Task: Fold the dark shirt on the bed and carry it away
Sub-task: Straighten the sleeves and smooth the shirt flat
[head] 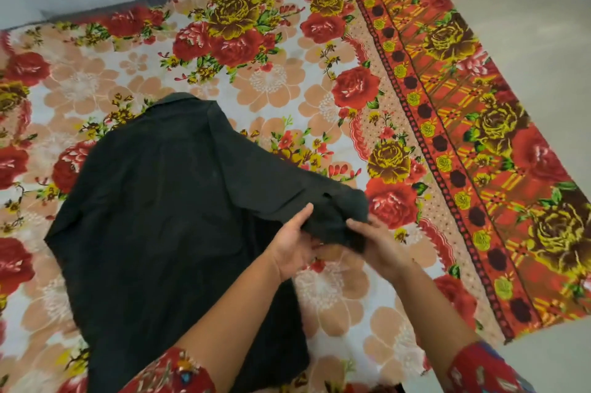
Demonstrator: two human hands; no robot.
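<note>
On the floral bedsheet (271, 79), left hand (292, 247) and right hand (379, 244) grip the dark shirt's (160, 200) sleeve.

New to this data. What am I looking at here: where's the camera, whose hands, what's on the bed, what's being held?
There is no robot here. A person wears one wide-angle camera on the head, and it looks forward and down, so you see their own arms reaching in from the bottom edge.

The surface is a bed covered by a floral bedsheet with red roses and an orange patterned border on the right. Pale floor shows beyond it.

A dark shirt lies spread on the sheet, collar pointing away from the camera. The left hand and the right hand are close together, both gripping the end of the shirt's right-side sleeve, lifted a little off the sheet. The rest of the shirt lies flat, so folding has barely begun.

The sleeves of the person's own clothing are red and patterned.
</note>
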